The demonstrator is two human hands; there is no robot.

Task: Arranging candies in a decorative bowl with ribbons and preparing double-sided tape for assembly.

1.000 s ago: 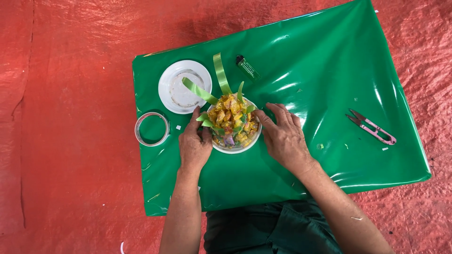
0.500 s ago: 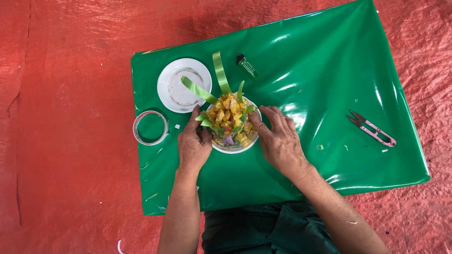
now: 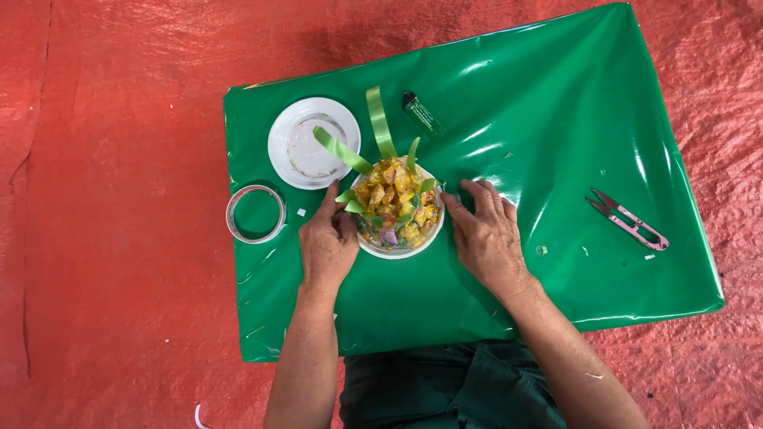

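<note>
A white plate (image 3: 397, 251) stands on a green-covered low table (image 3: 540, 127). On the plate is a heap of small yellow and orange wrapped sweets (image 3: 395, 200) with green ribbon strips (image 3: 378, 121) rising from it. My left hand (image 3: 327, 245) rests against the plate's left side, fingers touching the heap. My right hand (image 3: 486, 235) lies at the plate's right edge, fingertips touching the rim. Neither hand holds anything that I can see.
An upturned white plate with a clear lid (image 3: 311, 143) lies behind the heap at left. A roll of clear tape (image 3: 255, 213) sits near the table's left edge. A green lighter (image 3: 421, 114) lies behind. Pink thread snips (image 3: 628, 220) lie at right. Red tarpaulin (image 3: 111, 199) surrounds the table.
My right hand has shifted slightly off the heap to the plate's right rim. My left hand stays at the left side.
</note>
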